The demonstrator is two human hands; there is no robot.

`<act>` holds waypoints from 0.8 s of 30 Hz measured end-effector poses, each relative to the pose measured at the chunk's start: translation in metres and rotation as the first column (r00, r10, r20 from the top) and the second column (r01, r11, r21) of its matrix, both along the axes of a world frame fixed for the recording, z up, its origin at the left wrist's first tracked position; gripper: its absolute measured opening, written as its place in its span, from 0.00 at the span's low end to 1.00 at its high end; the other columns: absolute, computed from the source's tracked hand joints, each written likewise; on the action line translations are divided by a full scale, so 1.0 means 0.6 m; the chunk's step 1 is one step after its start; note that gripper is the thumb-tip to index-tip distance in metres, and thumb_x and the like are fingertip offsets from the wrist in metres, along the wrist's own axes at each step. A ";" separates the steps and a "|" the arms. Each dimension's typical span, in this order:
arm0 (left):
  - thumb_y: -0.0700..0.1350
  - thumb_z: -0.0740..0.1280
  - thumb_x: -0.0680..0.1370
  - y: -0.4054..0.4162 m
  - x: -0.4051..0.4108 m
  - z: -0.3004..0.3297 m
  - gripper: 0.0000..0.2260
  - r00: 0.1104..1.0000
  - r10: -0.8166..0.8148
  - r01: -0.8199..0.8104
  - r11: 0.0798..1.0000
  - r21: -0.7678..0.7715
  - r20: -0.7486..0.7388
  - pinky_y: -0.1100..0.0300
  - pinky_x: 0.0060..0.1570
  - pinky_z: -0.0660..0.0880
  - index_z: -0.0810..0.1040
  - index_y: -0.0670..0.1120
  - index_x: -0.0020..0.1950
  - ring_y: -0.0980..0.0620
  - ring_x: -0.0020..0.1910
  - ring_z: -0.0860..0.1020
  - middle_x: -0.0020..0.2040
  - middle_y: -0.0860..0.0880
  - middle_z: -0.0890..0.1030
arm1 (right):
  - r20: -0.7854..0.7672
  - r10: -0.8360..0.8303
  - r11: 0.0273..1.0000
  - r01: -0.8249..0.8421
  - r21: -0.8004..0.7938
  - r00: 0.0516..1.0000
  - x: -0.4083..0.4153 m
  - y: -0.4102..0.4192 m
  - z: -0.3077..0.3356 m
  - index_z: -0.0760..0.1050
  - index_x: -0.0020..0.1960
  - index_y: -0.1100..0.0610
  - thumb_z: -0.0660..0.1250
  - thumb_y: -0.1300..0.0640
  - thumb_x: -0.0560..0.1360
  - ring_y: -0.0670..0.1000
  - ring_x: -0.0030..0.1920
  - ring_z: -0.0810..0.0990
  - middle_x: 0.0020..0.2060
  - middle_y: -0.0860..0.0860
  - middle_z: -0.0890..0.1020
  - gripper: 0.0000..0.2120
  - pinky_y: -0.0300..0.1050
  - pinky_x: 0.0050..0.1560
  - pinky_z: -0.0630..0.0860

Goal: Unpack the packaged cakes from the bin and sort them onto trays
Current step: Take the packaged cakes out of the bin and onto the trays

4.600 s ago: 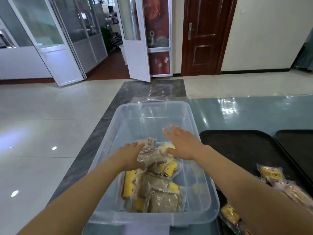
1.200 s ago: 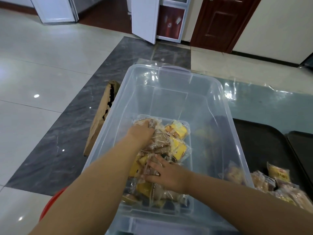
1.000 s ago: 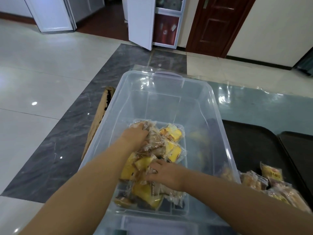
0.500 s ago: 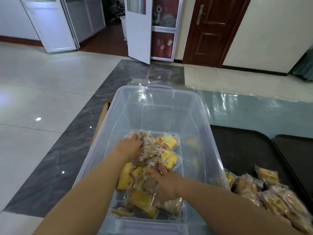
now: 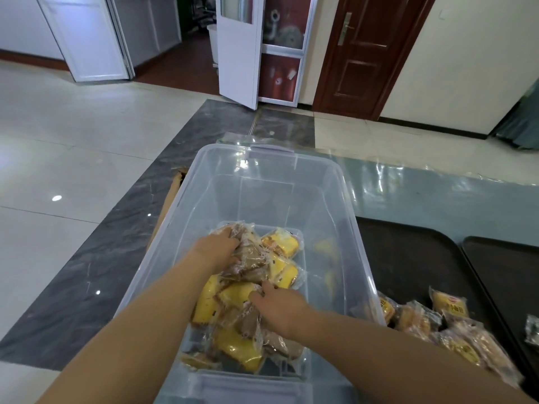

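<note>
A: How many trays, and how many cakes out so far?

B: Two black trays on the bench: the near tray (image 5: 408,258) just right of the clear plastic bin (image 5: 344,217), the second tray (image 5: 507,263) at the bench's right edge. About five wrapped cakes (image 5: 449,307) lie at the near tray's front edge; the exact count is unclear where the wrappers overlap. The pile of packaged cakes (image 5: 280,269) in the bin, yellow and brown, holds roughly ten.

A: Anything changed from half a second ago?

B: Little. Both hands stay in the pile; the right has slid a touch toward the middle.

A: And the hands?

B: The left hand (image 5: 217,252) is curled round a brown wrapped cake (image 5: 248,255) at the pile's far side. The right hand (image 5: 280,310) lies palm down on the packets; whether its fingers grip one I cannot tell.

A: Anything else?

B: A cardboard box (image 5: 172,196) stands on the floor beside the bin's left wall.
</note>
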State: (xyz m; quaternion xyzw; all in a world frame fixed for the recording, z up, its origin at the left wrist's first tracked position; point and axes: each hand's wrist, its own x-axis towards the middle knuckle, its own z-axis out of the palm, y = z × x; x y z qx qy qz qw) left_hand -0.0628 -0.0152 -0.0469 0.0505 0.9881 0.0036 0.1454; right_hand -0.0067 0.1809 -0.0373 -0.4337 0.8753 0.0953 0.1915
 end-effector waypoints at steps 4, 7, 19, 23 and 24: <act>0.50 0.60 0.80 0.004 0.013 0.033 0.17 1.000 -0.003 0.004 0.999 0.036 -0.024 0.53 0.56 0.72 0.71 0.47 0.67 0.45 0.58 0.74 0.73 0.48 0.62 | -0.069 0.024 0.999 -0.026 -0.031 0.997 0.001 -0.002 0.028 0.64 0.64 0.61 0.63 0.66 0.75 0.57 0.37 0.73 0.61 0.63 0.67 0.19 0.49 0.32 0.73; 0.50 0.61 0.80 -0.003 0.020 0.073 0.16 0.998 0.010 -0.003 0.996 0.094 -0.069 0.54 0.55 0.72 0.72 0.47 0.66 0.45 0.58 0.75 0.74 0.48 0.63 | -0.170 -0.035 0.992 0.014 -0.123 0.985 -0.011 0.006 0.062 0.60 0.70 0.59 0.62 0.66 0.75 0.59 0.41 0.77 0.66 0.62 0.64 0.25 0.50 0.33 0.69; 0.53 0.61 0.80 0.059 0.047 0.333 0.16 0.868 0.097 -0.057 0.994 0.097 -0.488 0.52 0.49 0.75 0.70 0.52 0.67 0.44 0.55 0.77 0.74 0.51 0.61 | -0.395 -0.405 0.713 0.015 -0.701 0.824 -0.047 0.133 0.277 0.69 0.67 0.57 0.67 0.48 0.74 0.57 0.38 0.79 0.56 0.56 0.74 0.25 0.44 0.30 0.68; 0.56 0.61 0.79 0.156 0.043 0.400 0.19 0.795 0.054 0.011 0.995 0.103 -0.604 0.48 0.53 0.77 0.68 0.55 0.69 0.45 0.58 0.76 0.76 0.54 0.56 | -0.344 -0.493 0.616 0.042 -0.786 0.799 -0.034 0.221 0.332 0.65 0.70 0.53 0.67 0.46 0.75 0.54 0.47 0.78 0.61 0.53 0.71 0.27 0.49 0.41 0.78; 0.55 0.62 0.79 0.187 0.041 0.412 0.19 0.779 0.035 0.041 0.993 0.106 -0.626 0.47 0.53 0.77 0.69 0.55 0.69 0.45 0.58 0.76 0.77 0.55 0.56 | -0.329 -0.512 0.587 0.044 -0.808 0.793 -0.029 0.250 0.341 0.64 0.71 0.53 0.68 0.46 0.75 0.53 0.49 0.78 0.62 0.53 0.70 0.28 0.49 0.44 0.79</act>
